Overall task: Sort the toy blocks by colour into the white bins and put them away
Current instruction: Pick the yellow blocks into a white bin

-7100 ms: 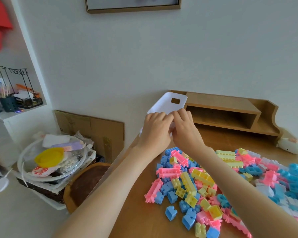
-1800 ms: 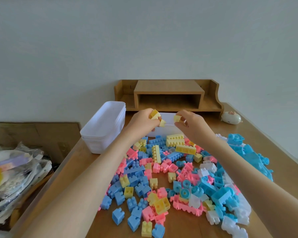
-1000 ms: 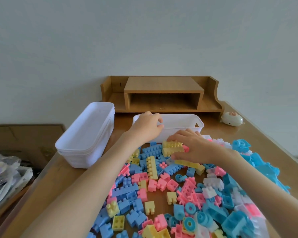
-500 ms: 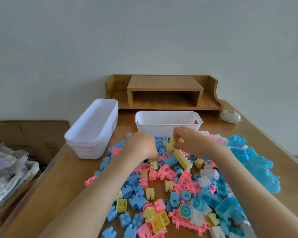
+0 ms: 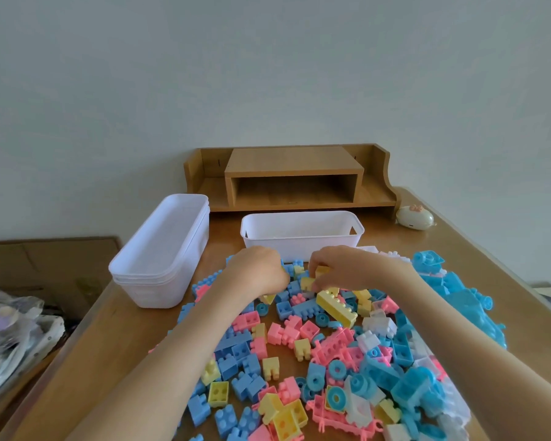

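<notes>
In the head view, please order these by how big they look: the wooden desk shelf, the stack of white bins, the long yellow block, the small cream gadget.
1. wooden desk shelf
2. stack of white bins
3. long yellow block and cream gadget: they look alike, and the block is nearer, so unsure.

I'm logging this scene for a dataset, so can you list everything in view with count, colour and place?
Toy blocks: many, pink, blue, yellow and white, heaped across the desk's middle and right.
Long yellow block: one, yellow, on the pile just below the right hand.
Single bin: one, white, behind the pile, contents hidden.
Stacked bins: several nested, exact count unclear, white, left of the pile.
Desk shelf: one, wood, against the wall.
Small rounded gadget: one, cream, far right of the desk.
Desk: one, wood.
Cardboard: brown, left of the desk.
Plastic-wrapped clutter: far left.
Left hand: on the pile, grasp hidden.
Right hand: pinching small yellow blocks.
</notes>
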The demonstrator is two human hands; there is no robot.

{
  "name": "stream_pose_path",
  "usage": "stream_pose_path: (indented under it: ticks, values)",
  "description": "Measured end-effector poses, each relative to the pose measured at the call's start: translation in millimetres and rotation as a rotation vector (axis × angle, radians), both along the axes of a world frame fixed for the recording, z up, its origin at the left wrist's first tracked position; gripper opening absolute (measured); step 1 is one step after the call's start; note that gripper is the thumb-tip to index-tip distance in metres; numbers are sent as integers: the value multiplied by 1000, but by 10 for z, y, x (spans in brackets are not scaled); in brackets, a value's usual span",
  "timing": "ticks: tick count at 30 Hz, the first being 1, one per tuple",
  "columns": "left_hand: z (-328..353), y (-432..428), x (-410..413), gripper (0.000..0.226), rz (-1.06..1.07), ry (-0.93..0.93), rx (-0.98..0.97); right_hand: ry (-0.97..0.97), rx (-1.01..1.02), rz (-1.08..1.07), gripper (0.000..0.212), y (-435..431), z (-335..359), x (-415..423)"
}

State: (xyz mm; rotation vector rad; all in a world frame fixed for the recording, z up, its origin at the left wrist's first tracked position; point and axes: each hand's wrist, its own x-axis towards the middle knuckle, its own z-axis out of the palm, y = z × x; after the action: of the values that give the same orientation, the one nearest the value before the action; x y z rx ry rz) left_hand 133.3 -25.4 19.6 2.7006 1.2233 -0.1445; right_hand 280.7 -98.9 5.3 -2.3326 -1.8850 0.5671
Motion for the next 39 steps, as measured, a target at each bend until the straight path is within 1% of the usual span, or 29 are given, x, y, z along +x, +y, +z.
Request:
stream_pose_path:
  ticks: [3, 6, 8, 12, 15, 17, 18, 21, 22, 24, 26, 28, 30, 32, 34, 36, 39]
  values:
    - [-1, 46, 8, 32, 13, -136, -32, -2, 64, -17, 23, -12, 39, -17]
    - [23, 109, 32, 24, 9, -263, -25, -21, 144, -36, 26, 20, 124, -10]
    - [64, 164, 59, 22, 22, -390, -1, -27, 249, -60, 28, 69, 206, 37]
    - [151, 278, 189, 19, 44, -667, 37, 40, 510, -124, 27, 209, 333, 196]
    - [142, 368, 302, 21, 42, -751, 106, 19, 582, -117, 29, 355, 322, 294]
    - [89, 429, 360, 25, 23, -740, 145, 7, 564, -116, 31, 438, 271, 338]
    - [52, 449, 385, 29, 13, -702, 139, -5, 536, -111, 32, 469, 230, 353]
    - [-87, 462, 430, 47, -11, -493, 16, -61, 445, -117, 37, 497, 131, 371]
    - [-127, 449, 424, 49, -21, -459, -27, -69, 438, -122, 37, 487, 111, 376]
    - [-162, 430, 387, 48, -53, -460, -41, -76, 448, -123, 38, 452, 104, 393]
    - [-163, 410, 334, 45, -95, -484, 29, -65, 427, -124, 43, 398, 114, 394]
    - [-147, 367, 283, 43, -146, -524, 103, -50, 356, -125, 52, 328, 127, 353]
    - [-115, 307, 252, 38, -209, -556, 84, -60, 335, -113, 54, 249, 155, 300]
    - [-119, 242, 231, 32, -266, -534, 8, -63, 378, -83, 48, 152, 179, 257]
    - [-180, 187, 214, 31, -294, -442, -47, -74, 373, -48, 36, 27, 191, 210]
    - [-252, 166, 211, 34, -284, -372, -105, -85, 286, -35, 26, -109, 187, 175]
    - [-331, 162, 214, 35, -287, -285, -117, -167, 101, -41, 22, -292, 132, 147]
